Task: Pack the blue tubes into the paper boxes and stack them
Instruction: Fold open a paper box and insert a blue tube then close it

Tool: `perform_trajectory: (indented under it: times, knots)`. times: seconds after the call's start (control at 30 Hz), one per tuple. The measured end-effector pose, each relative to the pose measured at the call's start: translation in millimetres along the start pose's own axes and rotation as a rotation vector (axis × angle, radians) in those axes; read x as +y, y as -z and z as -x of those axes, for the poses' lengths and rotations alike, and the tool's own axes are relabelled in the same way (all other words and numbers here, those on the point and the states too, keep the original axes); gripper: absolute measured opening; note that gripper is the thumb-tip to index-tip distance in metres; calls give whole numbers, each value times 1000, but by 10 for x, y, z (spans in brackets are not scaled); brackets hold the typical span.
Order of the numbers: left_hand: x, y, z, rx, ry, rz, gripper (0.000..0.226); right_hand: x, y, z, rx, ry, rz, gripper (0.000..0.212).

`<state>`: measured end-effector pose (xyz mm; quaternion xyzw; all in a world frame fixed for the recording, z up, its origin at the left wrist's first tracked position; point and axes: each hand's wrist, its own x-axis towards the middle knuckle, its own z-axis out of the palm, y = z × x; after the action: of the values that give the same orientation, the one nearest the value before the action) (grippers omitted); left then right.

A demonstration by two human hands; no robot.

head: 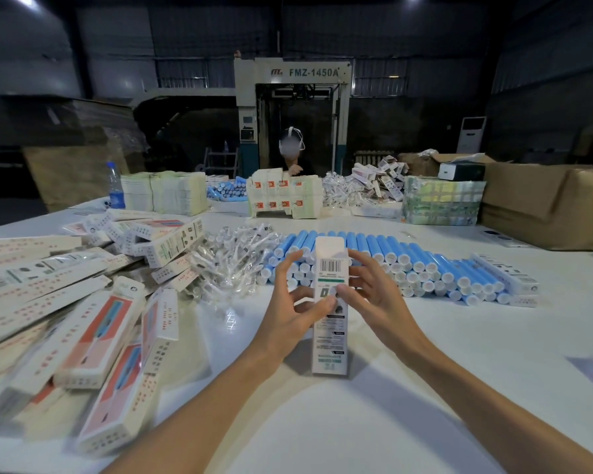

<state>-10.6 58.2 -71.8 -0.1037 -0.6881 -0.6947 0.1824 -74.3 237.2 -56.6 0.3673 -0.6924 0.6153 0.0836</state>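
A tall white paper box (330,340) with a barcode stands upright on the white table (425,388), its top flap raised. My left hand (293,309) holds its left side, thumb on the front face. On its right side my right hand (370,289) grips it with curled fingers. Just behind lies a row of several blue tubes (418,265) with white caps. A heap of packed boxes (93,333) sprawls on the left.
Clear plastic sachets (230,265) lie between the heap and the tubes. Flat box blanks (281,196) and paper stacks (172,193) stand at the far side, where another person (291,155) sits. Cardboard cartons (545,203) fill the right rear. A water bottle (115,186) stands far left.
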Motion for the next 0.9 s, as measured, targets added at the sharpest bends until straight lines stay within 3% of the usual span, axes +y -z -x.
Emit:
perform_trajectory:
  times: [0.1, 0.57, 0.77, 0.9]
  knots:
    - [28, 41, -6, -68, -52, -70, 85, 0, 9, 0, -22, 5, -34, 55]
    - [66, 52, -45, -118, -158, -224, 66, -118, 95, -44, -125, 50, 96, 26]
    - [49, 47, -37, -137, -128, -242, 67, -291, 179, -219, 30, -3, -52, 14]
    - [38, 62, -46, -140, -110, -245, 68, -355, 241, -367, -62, -87, 7, 22]
